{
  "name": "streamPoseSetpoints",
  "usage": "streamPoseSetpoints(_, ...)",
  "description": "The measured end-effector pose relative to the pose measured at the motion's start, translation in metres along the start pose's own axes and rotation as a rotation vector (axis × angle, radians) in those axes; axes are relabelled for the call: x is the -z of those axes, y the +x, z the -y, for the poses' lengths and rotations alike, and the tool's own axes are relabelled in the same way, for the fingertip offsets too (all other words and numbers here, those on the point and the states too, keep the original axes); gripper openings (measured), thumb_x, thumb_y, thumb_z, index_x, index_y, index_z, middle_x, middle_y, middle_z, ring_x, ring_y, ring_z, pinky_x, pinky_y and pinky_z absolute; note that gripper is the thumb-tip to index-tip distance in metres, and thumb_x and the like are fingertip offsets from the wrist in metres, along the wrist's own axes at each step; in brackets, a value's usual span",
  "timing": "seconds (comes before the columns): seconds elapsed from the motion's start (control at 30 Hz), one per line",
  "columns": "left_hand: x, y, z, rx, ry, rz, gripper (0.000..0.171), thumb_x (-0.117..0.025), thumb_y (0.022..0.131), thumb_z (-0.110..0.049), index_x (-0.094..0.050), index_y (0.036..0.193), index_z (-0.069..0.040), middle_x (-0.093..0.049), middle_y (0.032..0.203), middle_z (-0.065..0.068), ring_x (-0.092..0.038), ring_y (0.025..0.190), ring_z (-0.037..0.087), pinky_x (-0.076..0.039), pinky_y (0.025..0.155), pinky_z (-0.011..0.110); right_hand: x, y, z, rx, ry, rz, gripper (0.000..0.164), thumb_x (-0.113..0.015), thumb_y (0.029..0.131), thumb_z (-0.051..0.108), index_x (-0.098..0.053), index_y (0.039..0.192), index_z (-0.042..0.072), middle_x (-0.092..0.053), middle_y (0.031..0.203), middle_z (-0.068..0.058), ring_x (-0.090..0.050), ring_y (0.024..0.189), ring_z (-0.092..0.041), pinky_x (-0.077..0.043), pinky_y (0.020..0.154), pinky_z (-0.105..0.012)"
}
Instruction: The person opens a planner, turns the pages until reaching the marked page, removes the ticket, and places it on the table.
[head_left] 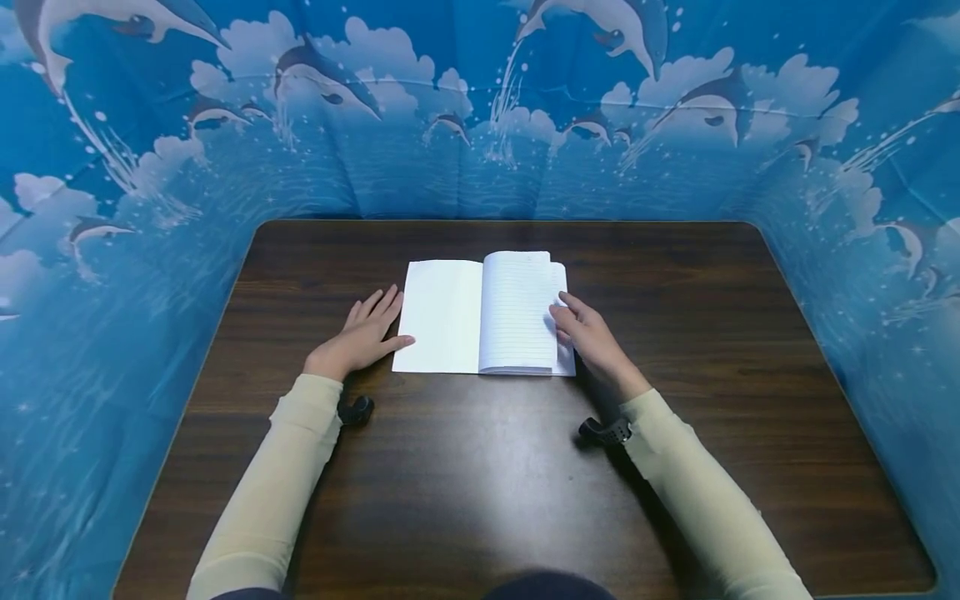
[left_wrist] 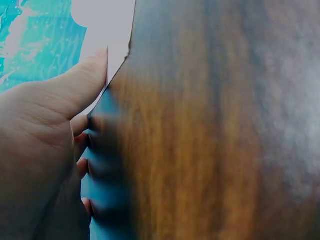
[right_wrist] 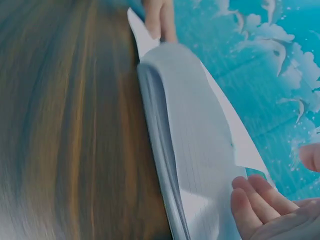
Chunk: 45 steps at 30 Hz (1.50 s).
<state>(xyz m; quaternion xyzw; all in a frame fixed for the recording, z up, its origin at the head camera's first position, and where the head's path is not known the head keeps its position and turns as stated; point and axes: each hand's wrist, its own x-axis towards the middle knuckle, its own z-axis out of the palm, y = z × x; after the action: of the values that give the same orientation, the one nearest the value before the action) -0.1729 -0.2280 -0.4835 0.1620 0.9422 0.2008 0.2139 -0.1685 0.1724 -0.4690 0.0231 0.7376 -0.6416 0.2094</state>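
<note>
An open notebook [head_left: 438,317] lies on the dark wooden table, its left page plain white. On its right side a ruled page [head_left: 517,312] arches up from the stack, showing a strip of paper beyond its right edge. My left hand [head_left: 363,333] rests with fingers spread beside the left edge, the thumb over the page margin. In the left wrist view that thumb [left_wrist: 87,80] lies along the paper's edge. My right hand [head_left: 588,329] is at the notebook's right edge. Its relaxed fingers [right_wrist: 260,200] touch the ruled page's border, with the thumb [right_wrist: 311,156] held apart.
The brown tabletop [head_left: 480,483] has rounded far corners. A blue curtain [head_left: 480,167] printed with dolphins and clouds surrounds it at the back and sides. A black band [head_left: 356,411] is on the left wrist and another band [head_left: 606,432] on the right.
</note>
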Motion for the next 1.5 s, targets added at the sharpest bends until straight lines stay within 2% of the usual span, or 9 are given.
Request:
streamPoseSetpoints(0.1, 0.001, 0.000, 0.000, 0.000, 0.004, 0.000, 0.091, -0.048, 0.106, -0.057, -0.003, 0.168, -0.008, 0.007, 0.177, 0.014, 0.010, 0.163, 0.041, 0.007, 0.129, 0.065, -0.002, -0.001, 0.003, -0.026, 0.130, 0.037, 0.071, -0.048, 0.111, 0.036, -0.017, 0.167, 0.006, -0.015, 0.175, -0.018, -0.025, 0.160, -0.037, -0.026, 0.129, -0.051)
streamPoseSetpoints(0.23, 0.001, 0.001, 0.001, 0.007, 0.004, 0.000, 0.092, -0.048, 0.106, -0.058, -0.002, 0.169, -0.010, 0.009, 0.177, 0.012, 0.011, 0.163, 0.039, 0.008, 0.129, 0.063, -0.007, -0.003, 0.012, -0.014, 0.267, 0.112, 0.072, -0.046, 0.111, 0.035, -0.013, 0.168, 0.008, -0.018, 0.174, -0.015, -0.024, 0.161, -0.033, -0.019, 0.132, -0.050)
streamPoseSetpoints(0.37, 0.000, 0.002, 0.002, 0.008, -0.005, -0.003, 0.094, -0.048, 0.105, -0.062, -0.001, 0.169, -0.011, 0.009, 0.177, 0.010, 0.012, 0.164, 0.037, 0.009, 0.129, 0.062, -0.014, -0.006, 0.022, 0.022, 0.339, 0.167, 0.073, -0.042, 0.111, 0.033, -0.004, 0.169, 0.008, -0.014, 0.175, -0.016, -0.023, 0.160, -0.031, -0.016, 0.132, -0.051)
streamPoseSetpoints(0.43, 0.001, 0.002, 0.003, 0.001, -0.010, -0.008, 0.096, -0.047, 0.104, -0.064, -0.002, 0.169, -0.010, 0.009, 0.177, 0.012, 0.011, 0.163, 0.039, 0.009, 0.129, 0.064, -0.017, -0.007, 0.027, 0.034, 0.337, 0.172, 0.074, -0.041, 0.111, 0.032, -0.002, 0.169, 0.009, -0.010, 0.175, -0.016, -0.023, 0.160, -0.032, -0.016, 0.132, -0.051)
streamPoseSetpoints(0.67, -0.004, 0.007, 0.012, 0.006, -0.006, -0.010, 0.096, -0.048, 0.103, -0.064, -0.001, 0.169, -0.012, 0.009, 0.177, 0.009, 0.010, 0.164, 0.037, 0.008, 0.129, 0.063, -0.028, -0.007, 0.037, 0.096, 0.334, 0.215, 0.069, -0.036, 0.112, 0.030, -0.002, 0.169, 0.012, -0.024, 0.172, -0.018, -0.028, 0.159, -0.033, -0.016, 0.132, -0.052)
streamPoseSetpoints(0.83, -0.005, 0.011, 0.017, 0.002, -0.015, -0.011, 0.095, -0.050, 0.104, -0.062, -0.001, 0.169, -0.013, 0.009, 0.177, 0.009, 0.010, 0.164, 0.037, 0.008, 0.129, 0.064, -0.035, -0.006, 0.044, 0.126, 0.337, 0.227, 0.067, -0.038, 0.112, 0.029, -0.006, 0.169, 0.013, -0.026, 0.172, -0.015, -0.029, 0.160, -0.031, -0.018, 0.132, -0.051)
streamPoseSetpoints(1.13, -0.002, 0.009, 0.017, -0.006, -0.007, -0.011, 0.092, -0.049, 0.105, -0.059, -0.001, 0.169, -0.013, 0.009, 0.177, 0.008, 0.010, 0.164, 0.036, 0.008, 0.129, 0.063, -0.046, -0.004, 0.051, 0.151, 0.329, 0.241, 0.068, -0.036, 0.111, 0.028, -0.005, 0.169, 0.012, -0.018, 0.175, -0.017, -0.023, 0.161, -0.034, -0.016, 0.132, -0.053)
streamPoseSetpoints(1.33, 0.003, 0.008, 0.014, -0.015, -0.009, -0.012, 0.095, -0.046, 0.104, -0.066, -0.001, 0.169, -0.013, 0.009, 0.177, 0.010, 0.009, 0.164, 0.038, 0.009, 0.129, 0.064, -0.054, -0.003, 0.057, 0.168, 0.298, 0.253, 0.069, -0.038, 0.110, 0.030, -0.007, 0.169, 0.012, -0.016, 0.176, -0.013, -0.025, 0.161, -0.034, -0.021, 0.131, -0.051)
streamPoseSetpoints(1.5, 0.003, 0.009, 0.015, -0.010, -0.002, 0.001, 0.095, -0.046, 0.104, -0.065, 0.001, 0.169, -0.013, 0.010, 0.177, 0.010, 0.010, 0.164, 0.037, 0.009, 0.129, 0.063, -0.061, -0.002, 0.061, 0.149, 0.259, 0.251, 0.070, -0.039, 0.110, 0.032, -0.007, 0.169, 0.013, -0.014, 0.177, -0.010, -0.025, 0.161, -0.032, -0.025, 0.131, -0.048)
